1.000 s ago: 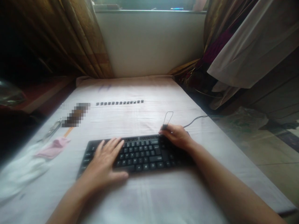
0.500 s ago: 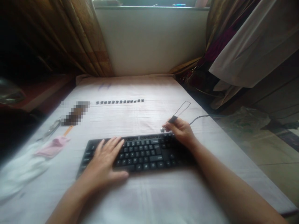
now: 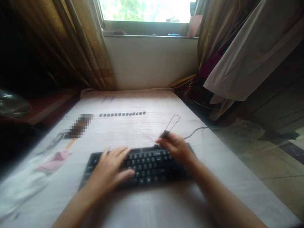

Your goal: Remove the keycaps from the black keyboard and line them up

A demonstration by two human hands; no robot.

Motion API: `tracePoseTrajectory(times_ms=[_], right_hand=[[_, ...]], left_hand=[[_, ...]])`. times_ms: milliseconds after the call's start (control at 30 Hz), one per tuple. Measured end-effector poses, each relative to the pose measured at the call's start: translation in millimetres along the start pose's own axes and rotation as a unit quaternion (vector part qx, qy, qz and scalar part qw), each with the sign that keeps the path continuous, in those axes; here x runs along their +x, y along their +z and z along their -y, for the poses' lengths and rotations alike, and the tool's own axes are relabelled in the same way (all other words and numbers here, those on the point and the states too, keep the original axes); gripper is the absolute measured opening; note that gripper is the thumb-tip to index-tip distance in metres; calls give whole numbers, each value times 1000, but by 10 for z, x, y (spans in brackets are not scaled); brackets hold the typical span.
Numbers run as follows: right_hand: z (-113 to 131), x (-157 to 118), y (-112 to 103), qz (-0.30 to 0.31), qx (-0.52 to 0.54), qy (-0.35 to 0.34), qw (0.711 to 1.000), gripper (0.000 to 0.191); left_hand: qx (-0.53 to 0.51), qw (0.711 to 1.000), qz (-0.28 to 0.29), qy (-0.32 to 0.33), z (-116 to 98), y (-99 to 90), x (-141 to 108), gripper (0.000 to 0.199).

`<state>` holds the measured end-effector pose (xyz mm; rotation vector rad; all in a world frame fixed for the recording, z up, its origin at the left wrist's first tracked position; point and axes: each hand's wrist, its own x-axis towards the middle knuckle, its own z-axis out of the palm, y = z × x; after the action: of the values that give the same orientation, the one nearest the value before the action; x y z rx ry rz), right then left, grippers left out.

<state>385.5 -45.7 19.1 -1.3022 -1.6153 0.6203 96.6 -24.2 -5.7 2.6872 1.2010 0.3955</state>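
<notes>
A black keyboard [image 3: 144, 167] lies on the white cloth. My left hand [image 3: 111, 166] rests flat over its left half, fingers spread and thumb apart. My right hand [image 3: 177, 147] is closed round the black grip of a wire keycap puller [image 3: 173, 122], whose long wire loop points up and away from me. At the puller's lower end, a small dark piece [image 3: 156, 145], perhaps a keycap, sits by my fingertips over the keyboard's top edge; blur hides whether it touches the keys. Farther back, several small dark keycaps [image 3: 122, 114] stand in a straight row.
A cable [image 3: 196, 129] runs off the table's right edge. To the left lie a pink cloth [image 3: 55, 161], a white cloth [image 3: 26, 183], a silvery tool [image 3: 55, 139] and a pixelated brown object [image 3: 79, 126]. Curtains [image 3: 83, 47] frame the window behind.
My right hand has moved left along the keyboard's top edge with the keycap puller. My left hand remains on the keys, shifted slightly. The camera has tilted up, showing more window.
</notes>
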Motion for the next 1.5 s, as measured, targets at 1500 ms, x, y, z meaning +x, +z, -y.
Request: tracePoseTrajectory(times_ms=[1500], right_hand=[[148, -172, 496, -39, -274, -135, 951, 25]], left_hand=[[-537, 795, -74, -271, -266, 45, 241, 43]])
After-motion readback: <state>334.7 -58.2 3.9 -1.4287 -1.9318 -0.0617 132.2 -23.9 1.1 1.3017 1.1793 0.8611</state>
